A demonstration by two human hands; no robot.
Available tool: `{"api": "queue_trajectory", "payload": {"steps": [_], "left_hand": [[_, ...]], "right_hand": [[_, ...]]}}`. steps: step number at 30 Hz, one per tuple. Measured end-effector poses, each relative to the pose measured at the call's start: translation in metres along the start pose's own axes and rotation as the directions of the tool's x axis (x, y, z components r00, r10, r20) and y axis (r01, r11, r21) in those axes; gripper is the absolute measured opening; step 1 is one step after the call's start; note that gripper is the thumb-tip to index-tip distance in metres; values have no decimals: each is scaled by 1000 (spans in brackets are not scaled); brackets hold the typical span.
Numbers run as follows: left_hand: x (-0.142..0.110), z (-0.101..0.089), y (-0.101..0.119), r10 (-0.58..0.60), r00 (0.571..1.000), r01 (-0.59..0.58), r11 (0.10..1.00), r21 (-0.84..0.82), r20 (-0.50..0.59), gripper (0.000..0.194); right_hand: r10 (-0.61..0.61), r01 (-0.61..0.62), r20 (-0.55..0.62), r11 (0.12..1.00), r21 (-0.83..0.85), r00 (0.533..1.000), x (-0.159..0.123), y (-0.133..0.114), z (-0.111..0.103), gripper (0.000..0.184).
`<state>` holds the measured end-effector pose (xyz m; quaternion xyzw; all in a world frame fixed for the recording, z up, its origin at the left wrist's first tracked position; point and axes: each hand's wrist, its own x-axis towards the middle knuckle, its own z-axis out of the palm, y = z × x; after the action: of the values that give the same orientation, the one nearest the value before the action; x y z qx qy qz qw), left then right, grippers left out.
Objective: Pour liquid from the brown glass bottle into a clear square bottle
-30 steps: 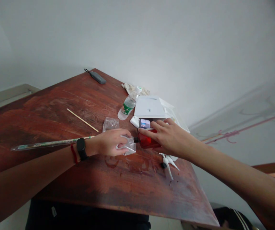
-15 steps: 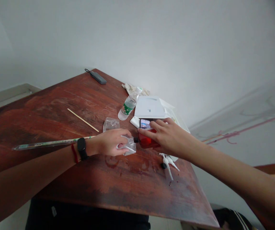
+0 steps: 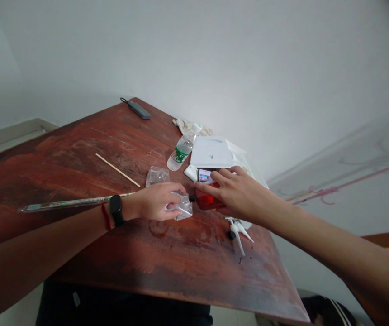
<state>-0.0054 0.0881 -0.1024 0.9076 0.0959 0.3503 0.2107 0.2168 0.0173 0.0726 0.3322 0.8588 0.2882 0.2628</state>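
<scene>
My left hand [image 3: 162,200] is closed around a clear plastic cup [image 3: 185,208], its fingers over the near side. My right hand [image 3: 232,189] grips a bottle of red liquid [image 3: 207,197], tipped on its side with the dark neck pointing left at the cup's mouth. Whether liquid flows out I cannot tell. Just behind my left hand stands a second clear cup [image 3: 157,174]. Two white pump tops [image 3: 238,231] lie below my right wrist, beside a small black cap [image 3: 231,235].
A water bottle [image 3: 182,149] with a green label stands behind the cups. Near it are a white box [image 3: 212,152], a phone [image 3: 206,175] and a cloth [image 3: 182,125]. A wooden stick [image 3: 117,170] and a wrapped long packet [image 3: 68,204] lie left. Wet marks spot the table [image 3: 130,258].
Almost nothing differs. The red bottle and my right hand have shifted very slightly left; my left hand keeps the cup in place.
</scene>
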Motion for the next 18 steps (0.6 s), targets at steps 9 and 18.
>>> {"api": "queue_trajectory", "payload": {"steps": [9,18], "left_hand": [[1,-7,4,-23,999,21,999,39,32,36],[1,-9,3,-15,999,13,998,54,35,36]], "right_hand": [[3,-3,7,1000,6,1000,2,0,-2,66],[-1,1,5,1000,4,1000,5,-1,-3,61]]}}
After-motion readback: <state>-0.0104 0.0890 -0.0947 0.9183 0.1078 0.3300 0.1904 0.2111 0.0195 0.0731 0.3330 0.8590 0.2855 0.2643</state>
